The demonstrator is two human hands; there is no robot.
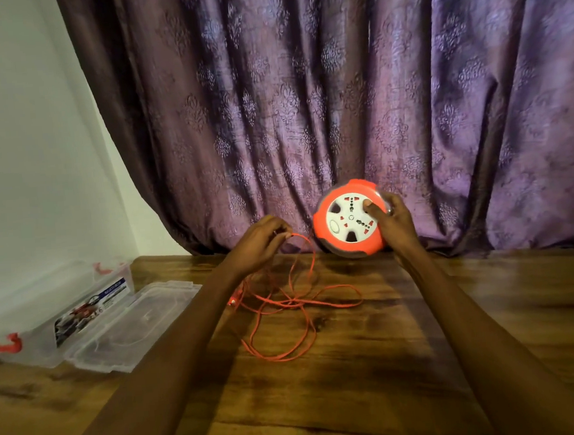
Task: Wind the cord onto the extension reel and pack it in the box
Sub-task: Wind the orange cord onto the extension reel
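Observation:
An orange extension reel [339,218] with a white socket face stands on edge at the back of the wooden table, facing me. My right hand [394,219] grips its right rim, thumb on the white face. My left hand [261,240] pinches the thin orange cord [297,302] just left of the reel. From there the cord drops into loose tangled loops on the table between my arms. The orange plug [233,298] lies beside my left forearm. A clear plastic box [62,303] with red clips stands open at the left.
The box's clear lid [133,327] lies flat on the table beside the box. A purple patterned curtain [337,93] hangs right behind the reel. A white wall is at the left. The wooden table [327,403] spreads toward me.

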